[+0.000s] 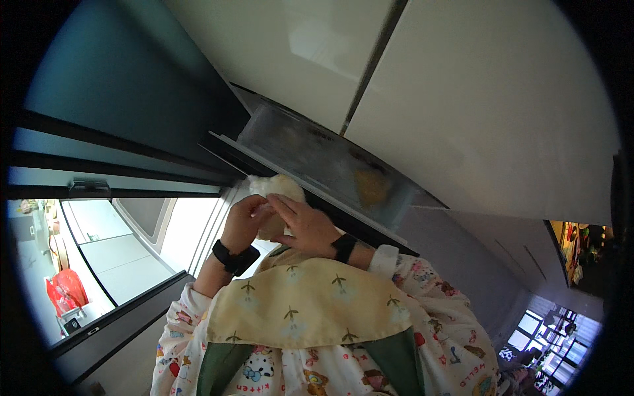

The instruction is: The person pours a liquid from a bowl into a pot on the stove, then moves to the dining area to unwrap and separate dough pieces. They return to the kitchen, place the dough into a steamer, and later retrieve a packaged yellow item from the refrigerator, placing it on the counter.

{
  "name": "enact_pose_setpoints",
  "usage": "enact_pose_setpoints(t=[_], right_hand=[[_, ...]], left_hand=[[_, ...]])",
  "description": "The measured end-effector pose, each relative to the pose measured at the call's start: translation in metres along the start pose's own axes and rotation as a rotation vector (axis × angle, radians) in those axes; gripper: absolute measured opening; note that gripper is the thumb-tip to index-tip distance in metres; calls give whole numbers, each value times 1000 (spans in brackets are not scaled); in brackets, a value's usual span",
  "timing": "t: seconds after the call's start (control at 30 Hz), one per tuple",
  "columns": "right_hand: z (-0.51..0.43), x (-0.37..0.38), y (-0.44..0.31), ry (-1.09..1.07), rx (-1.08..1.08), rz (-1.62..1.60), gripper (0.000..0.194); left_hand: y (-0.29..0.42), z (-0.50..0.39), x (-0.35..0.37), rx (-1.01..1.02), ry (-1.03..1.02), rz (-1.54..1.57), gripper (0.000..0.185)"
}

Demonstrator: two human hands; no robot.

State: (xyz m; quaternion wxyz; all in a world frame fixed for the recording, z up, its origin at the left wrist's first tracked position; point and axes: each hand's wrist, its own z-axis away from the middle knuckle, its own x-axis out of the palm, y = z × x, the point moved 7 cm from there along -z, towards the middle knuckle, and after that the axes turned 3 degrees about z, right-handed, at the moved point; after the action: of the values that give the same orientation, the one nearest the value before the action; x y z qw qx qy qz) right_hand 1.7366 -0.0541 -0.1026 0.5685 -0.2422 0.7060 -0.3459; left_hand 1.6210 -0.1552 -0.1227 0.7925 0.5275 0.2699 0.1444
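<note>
My left hand (245, 222), with a black watch on its wrist, pinches a pale, bulging plastic bag (278, 187) in front of my chest. The fingers of my right hand (313, 228) meet the left ones and also grip the bag; a dark band circles that wrist. Pale, cream-coloured contents fill the bag, but I cannot tell what they are. Just beyond my hands is a pulled-out, translucent drawer (317, 158) with a dark front edge. Inside it lies a yellowish-orange item (371, 187), blurred by the drawer wall.
Two glossy white doors (297, 44) rise above the drawer. A dark-framed glass panel (124, 143) stands at left. Beyond it, a red plastic bag (69, 289) sits in a bright room with white cabinets (119, 262). Windows (530, 324) show at lower right.
</note>
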Motion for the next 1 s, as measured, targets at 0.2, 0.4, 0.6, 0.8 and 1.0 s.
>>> enact_pose_setpoints(t=[0.2,0.4,0.6,0.8,1.0], right_hand=[[5,-5,3,-110,138,-16,39],[5,-12,7,-39,91,-1,30],[16,-48,81,228,617,-477,29],[30,-44,172,341,1042,-904,30],[15,15,276,285,1305,-806,32]], left_hand=[[32,8,17,190,-38,-282,22],[33,19,12,210,-62,-194,22],[8,34,-40,81,161,43,23],[-45,67,-60,-70,273,205,20],[-75,100,-52,-142,334,256,20]])
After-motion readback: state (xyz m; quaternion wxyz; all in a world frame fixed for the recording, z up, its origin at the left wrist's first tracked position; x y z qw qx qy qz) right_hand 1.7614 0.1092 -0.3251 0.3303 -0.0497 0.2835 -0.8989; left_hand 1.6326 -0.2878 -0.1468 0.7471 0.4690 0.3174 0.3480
